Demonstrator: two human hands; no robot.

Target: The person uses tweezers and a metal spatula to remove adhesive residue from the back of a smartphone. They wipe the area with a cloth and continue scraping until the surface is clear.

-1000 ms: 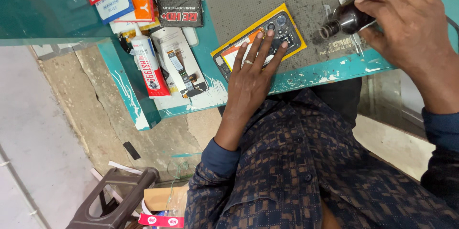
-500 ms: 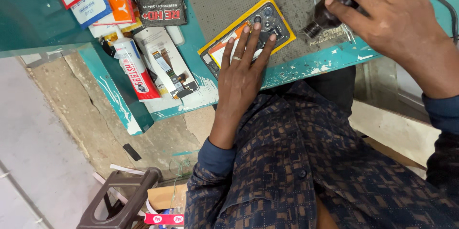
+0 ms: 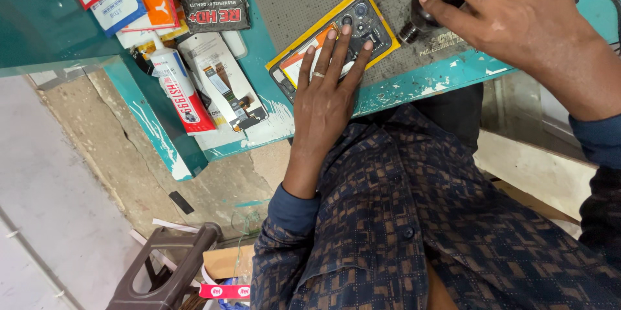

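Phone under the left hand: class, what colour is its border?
Yellow, around the phone under the left hand; head view shows it.

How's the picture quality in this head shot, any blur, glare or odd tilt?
Head view: even daylight, no harsh glare; the left hand on the opened phone is sharp; the right hand holding the dark tool is slightly soft; frame tilted, table edge running diagonally.

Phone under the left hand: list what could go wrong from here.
1. The phone lies close to the table's front edge, pinned only by the left hand's fingers; a slip could push it off.
2. The right hand holds a dark tool beside the camera lenses; it might scratch them.
3. The glue tube and packets crowd the corner and could be knocked down.
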